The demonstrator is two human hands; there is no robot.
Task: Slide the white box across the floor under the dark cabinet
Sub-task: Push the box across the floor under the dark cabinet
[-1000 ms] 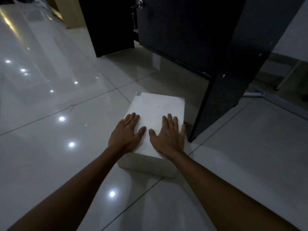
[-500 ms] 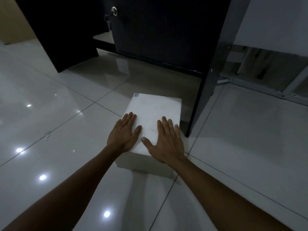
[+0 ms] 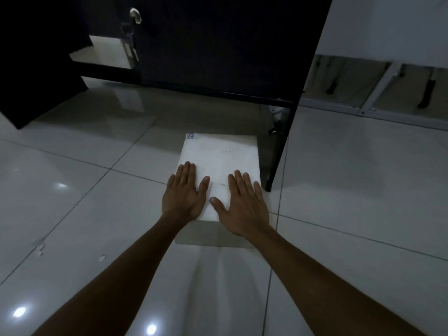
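I have my left hand (image 3: 185,192) and right hand (image 3: 242,204) spread flat on the white box (image 3: 221,156), which sits on the tiled floor (image 3: 97,214) beside the dark cabinet (image 3: 218,44) side panel.

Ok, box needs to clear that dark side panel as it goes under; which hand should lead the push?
Probably the right hand: it lies flat on the white box nearest the cabinet side panel, so it can steer that edge clear. The left hand lies flat on the far side.

Shiny, smooth tiles on the floor (image 3: 351,178), with bright light spots. Dull white box (image 3: 219,154), like paper or card. Dark, matt cabinet (image 3: 218,44); shiny metal handle (image 3: 135,15).
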